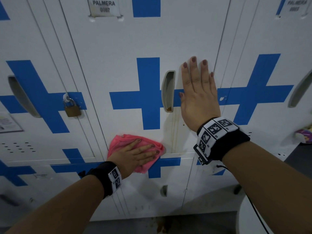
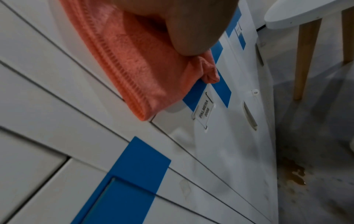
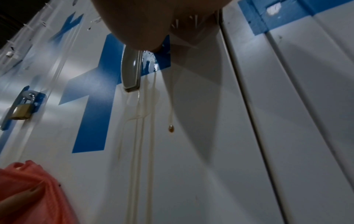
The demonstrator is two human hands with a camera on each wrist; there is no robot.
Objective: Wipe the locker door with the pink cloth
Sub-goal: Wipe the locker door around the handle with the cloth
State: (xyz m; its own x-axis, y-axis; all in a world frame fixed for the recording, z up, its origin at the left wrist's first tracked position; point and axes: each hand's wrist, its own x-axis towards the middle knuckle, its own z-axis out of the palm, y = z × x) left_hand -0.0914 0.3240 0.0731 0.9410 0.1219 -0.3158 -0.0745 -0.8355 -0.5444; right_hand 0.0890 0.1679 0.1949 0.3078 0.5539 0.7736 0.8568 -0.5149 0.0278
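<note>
The pink cloth (image 1: 135, 152) lies bunched under the left hand (image 1: 136, 156), whose straight, spread fingers press it flat against the lower edge of the locker door (image 1: 135, 48); part of the cloth is hidden beneath the palm. One cloth, two hands. Higher up, the right hand (image 1: 197, 92) rests flat on the same door, fingers straight and close together, just right of the one recessed handle (image 1: 168, 91). Brownish drip streaks (image 3: 151, 121) run down from the handle. One padlock (image 1: 72, 107) hangs on the neighbouring door to the left. The nameplate (image 1: 103, 6) above reads "PALMERA"; its number is blurred.
</note>
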